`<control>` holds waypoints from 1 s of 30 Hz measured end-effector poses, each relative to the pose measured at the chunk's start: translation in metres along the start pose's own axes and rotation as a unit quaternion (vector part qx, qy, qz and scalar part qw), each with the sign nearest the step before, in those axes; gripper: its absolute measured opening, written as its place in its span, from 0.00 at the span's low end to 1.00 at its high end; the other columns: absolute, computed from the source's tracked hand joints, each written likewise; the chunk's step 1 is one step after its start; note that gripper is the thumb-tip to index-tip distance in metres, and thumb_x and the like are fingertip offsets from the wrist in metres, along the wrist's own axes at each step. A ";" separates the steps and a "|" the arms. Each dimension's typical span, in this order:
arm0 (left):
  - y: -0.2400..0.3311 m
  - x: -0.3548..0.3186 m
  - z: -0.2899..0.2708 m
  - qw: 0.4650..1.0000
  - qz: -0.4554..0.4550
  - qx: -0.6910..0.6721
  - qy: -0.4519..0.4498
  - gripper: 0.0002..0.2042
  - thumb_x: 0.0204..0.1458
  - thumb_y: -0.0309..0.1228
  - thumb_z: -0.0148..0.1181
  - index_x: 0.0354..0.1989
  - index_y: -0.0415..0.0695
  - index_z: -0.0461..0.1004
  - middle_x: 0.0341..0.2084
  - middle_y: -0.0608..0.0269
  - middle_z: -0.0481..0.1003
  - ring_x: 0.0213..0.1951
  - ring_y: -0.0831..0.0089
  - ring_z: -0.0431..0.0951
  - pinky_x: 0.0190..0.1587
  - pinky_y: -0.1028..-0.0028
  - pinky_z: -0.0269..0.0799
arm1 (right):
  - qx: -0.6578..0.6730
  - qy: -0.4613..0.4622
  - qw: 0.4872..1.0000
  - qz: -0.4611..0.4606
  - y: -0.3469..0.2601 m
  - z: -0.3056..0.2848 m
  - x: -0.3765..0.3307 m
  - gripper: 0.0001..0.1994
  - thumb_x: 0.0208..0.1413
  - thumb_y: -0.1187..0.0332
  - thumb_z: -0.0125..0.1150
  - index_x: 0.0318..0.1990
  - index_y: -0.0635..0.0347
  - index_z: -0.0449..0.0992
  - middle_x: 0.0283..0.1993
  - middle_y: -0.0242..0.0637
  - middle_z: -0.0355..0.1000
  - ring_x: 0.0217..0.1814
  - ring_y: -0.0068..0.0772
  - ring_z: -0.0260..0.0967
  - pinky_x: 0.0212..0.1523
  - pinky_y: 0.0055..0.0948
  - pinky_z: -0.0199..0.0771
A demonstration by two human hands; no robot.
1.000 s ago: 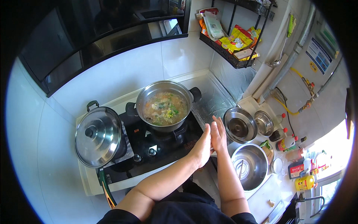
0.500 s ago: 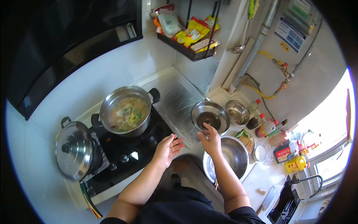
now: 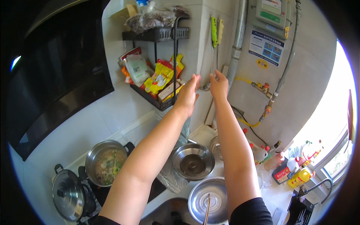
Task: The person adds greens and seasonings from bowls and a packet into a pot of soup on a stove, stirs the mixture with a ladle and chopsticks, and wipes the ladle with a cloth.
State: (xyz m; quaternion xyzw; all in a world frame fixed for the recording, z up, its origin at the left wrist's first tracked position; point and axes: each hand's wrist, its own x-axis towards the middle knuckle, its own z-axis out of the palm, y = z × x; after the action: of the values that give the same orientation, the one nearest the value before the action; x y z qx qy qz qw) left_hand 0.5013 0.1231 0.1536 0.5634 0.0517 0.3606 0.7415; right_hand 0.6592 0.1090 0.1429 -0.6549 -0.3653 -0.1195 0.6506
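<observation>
So both arms have swung way up since a second ago. Back then the hands were low over the stove edge next to the soup pot; now they're stretched out to the wall corner, and the head has tilted up with them, so the stove has dropped to the bottom left of the view.

The thing they're going for is the pair of hanging utensils (image 3: 215, 41), one with a green handle and one with a yellowish handle, hooked high on the tiled wall just left of the grey pipe (image 3: 237, 41). Their long axis runs straight up and down, handles on top, thin metal shafts hanging below.

The right hand (image 3: 219, 87) is the nearer one. Its fingertips are right at the lower shafts, so the handles sit directly above the fingers. The fingers are loosely spread and I can't tell if they actually touch metal; nothing is clamped.

The left hand (image 3: 188, 94) is just to the left, palm flat and fingers straight together, holding nothing, hovering between the utensils and the wire rack (image 3: 159, 99) full of snack packets.

Below the arms: the soup pot (image 3: 106, 162), a lidded pot (image 3: 68, 195), and steel bowls (image 3: 193, 161) on the counter.
</observation>
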 end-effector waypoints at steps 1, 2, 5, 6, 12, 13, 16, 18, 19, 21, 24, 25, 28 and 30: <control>0.000 0.020 0.002 1.000 0.002 0.018 -0.004 0.39 0.56 0.60 0.35 0.67 0.41 0.45 0.68 0.57 0.41 0.69 0.63 0.36 0.66 0.54 0.27 | -0.030 0.007 0.999 -0.016 0.005 0.005 0.016 0.23 0.50 0.63 0.58 0.52 0.66 0.70 0.48 0.53 0.71 0.53 0.48 0.68 0.53 0.37 0.67; 0.000 0.038 0.002 1.000 0.004 0.022 -0.010 0.40 0.56 0.61 0.34 0.67 0.41 0.45 0.68 0.57 0.40 0.69 0.62 0.35 0.66 0.54 0.25 | -0.064 0.014 0.997 -0.034 0.010 0.010 0.031 0.24 0.50 0.63 0.58 0.54 0.67 0.68 0.48 0.54 0.71 0.55 0.49 0.67 0.55 0.38 0.65; -0.001 0.075 0.002 0.999 0.007 0.044 -0.020 0.42 0.54 0.64 0.33 0.67 0.40 0.43 0.68 0.55 0.38 0.69 0.61 0.31 0.65 0.52 0.23 | -0.030 -0.090 0.994 0.056 0.023 0.025 0.063 0.27 0.50 0.63 0.58 0.56 0.71 0.64 0.48 0.56 0.71 0.52 0.50 0.69 0.51 0.40 0.68; -0.001 0.081 0.004 0.999 0.004 0.050 -0.014 0.42 0.54 0.64 0.33 0.67 0.40 0.43 0.68 0.55 0.38 0.69 0.61 0.31 0.65 0.52 0.23 | 0.003 -0.120 0.988 0.096 0.024 0.024 0.068 0.25 0.50 0.64 0.58 0.54 0.68 0.66 0.46 0.55 0.72 0.49 0.50 0.70 0.49 0.41 0.69; 0.006 0.074 0.021 0.998 -0.018 0.059 0.015 0.43 0.53 0.64 0.37 0.67 0.41 0.43 0.68 0.54 0.41 0.68 0.59 0.40 0.65 0.52 0.32 | -0.209 -0.092 0.973 -0.022 0.002 0.007 0.069 0.14 0.55 0.61 0.53 0.43 0.59 0.72 0.37 0.52 0.74 0.42 0.52 0.72 0.43 0.45 0.70; 0.009 0.071 0.018 0.998 -0.021 0.055 0.029 0.43 0.53 0.64 0.38 0.67 0.40 0.44 0.67 0.52 0.44 0.66 0.59 0.45 0.64 0.53 0.37 | -0.230 -0.059 0.971 -0.035 -0.010 0.004 0.061 0.12 0.56 0.61 0.51 0.42 0.58 0.72 0.36 0.51 0.74 0.41 0.53 0.72 0.43 0.46 0.70; 0.015 0.053 0.019 0.997 -0.030 0.048 0.058 0.40 0.53 0.62 0.41 0.63 0.39 0.51 0.60 0.51 0.57 0.57 0.61 0.60 0.58 0.58 0.53 | -0.231 -0.016 0.972 -0.043 -0.032 -0.006 0.045 0.12 0.58 0.61 0.47 0.41 0.57 0.72 0.36 0.49 0.74 0.40 0.54 0.71 0.42 0.47 0.69; 0.021 0.033 0.022 0.996 -0.019 0.041 0.080 0.36 0.54 0.60 0.42 0.58 0.39 0.60 0.50 0.52 0.69 0.46 0.66 0.71 0.49 0.65 0.66 | -0.197 -0.001 0.977 -0.080 -0.036 -0.014 0.031 0.11 0.58 0.61 0.48 0.40 0.57 0.72 0.35 0.49 0.74 0.40 0.55 0.71 0.40 0.47 0.69; 0.027 0.019 0.020 0.996 -0.039 0.011 0.085 0.33 0.55 0.59 0.42 0.53 0.39 0.64 0.43 0.55 0.71 0.39 0.69 0.72 0.42 0.69 0.67 | -0.179 0.002 0.979 -0.098 -0.038 -0.017 0.020 0.11 0.58 0.62 0.48 0.39 0.57 0.71 0.35 0.49 0.74 0.40 0.55 0.71 0.39 0.47 0.69; 0.041 -0.017 0.018 0.991 -0.081 -0.051 0.096 0.29 0.56 0.57 0.43 0.43 0.40 0.72 0.29 0.62 0.75 0.26 0.76 0.73 0.29 0.77 0.69 | -0.164 -0.047 0.977 -0.131 -0.050 -0.032 -0.014 0.10 0.58 0.63 0.49 0.39 0.57 0.71 0.34 0.48 0.74 0.39 0.54 0.71 0.36 0.45 0.69; 0.065 -0.092 0.008 0.975 -0.126 -0.175 0.060 0.26 0.57 0.55 0.43 0.32 0.42 0.75 0.17 0.68 0.73 0.14 0.80 0.67 0.17 0.81 0.62 | -0.082 -0.135 0.976 -0.151 -0.073 -0.052 -0.083 0.09 0.57 0.63 0.51 0.40 0.58 0.71 0.32 0.47 0.74 0.37 0.52 0.71 0.33 0.41 0.69; 0.067 -0.120 0.007 0.960 -0.152 -0.225 0.070 0.27 0.56 0.57 0.43 0.33 0.41 0.76 0.16 0.67 0.72 0.13 0.81 0.65 0.14 0.82 0.58 | -0.041 -0.171 0.973 -0.152 -0.077 -0.055 -0.109 0.10 0.57 0.64 0.52 0.41 0.58 0.71 0.32 0.47 0.74 0.36 0.51 0.72 0.32 0.39 0.69; 0.070 -0.205 0.014 0.919 -0.259 -0.296 0.020 0.33 0.52 0.63 0.43 0.39 0.40 0.75 0.18 0.69 0.70 0.13 0.84 0.63 0.14 0.86 0.54 | 0.078 -0.240 0.957 -0.145 -0.084 -0.057 -0.192 0.12 0.56 0.64 0.55 0.44 0.59 0.71 0.32 0.43 0.73 0.31 0.44 0.72 0.30 0.37 0.69; 0.071 -0.256 0.017 0.883 -0.264 -0.385 0.043 0.36 0.50 0.66 0.42 0.41 0.40 0.74 0.18 0.69 0.67 0.13 0.84 0.61 0.13 0.86 0.52 | 0.164 -0.317 0.931 -0.081 -0.089 -0.053 -0.250 0.14 0.55 0.62 0.53 0.46 0.60 0.70 0.35 0.43 0.72 0.34 0.41 0.70 0.34 0.34 0.68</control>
State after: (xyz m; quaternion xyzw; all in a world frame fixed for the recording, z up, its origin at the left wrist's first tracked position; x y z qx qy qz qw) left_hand 0.2878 -0.0352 0.1372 0.1835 0.0875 0.1666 0.9648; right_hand 0.4438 -0.0316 0.0599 -0.5109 -0.6187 0.1042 0.5877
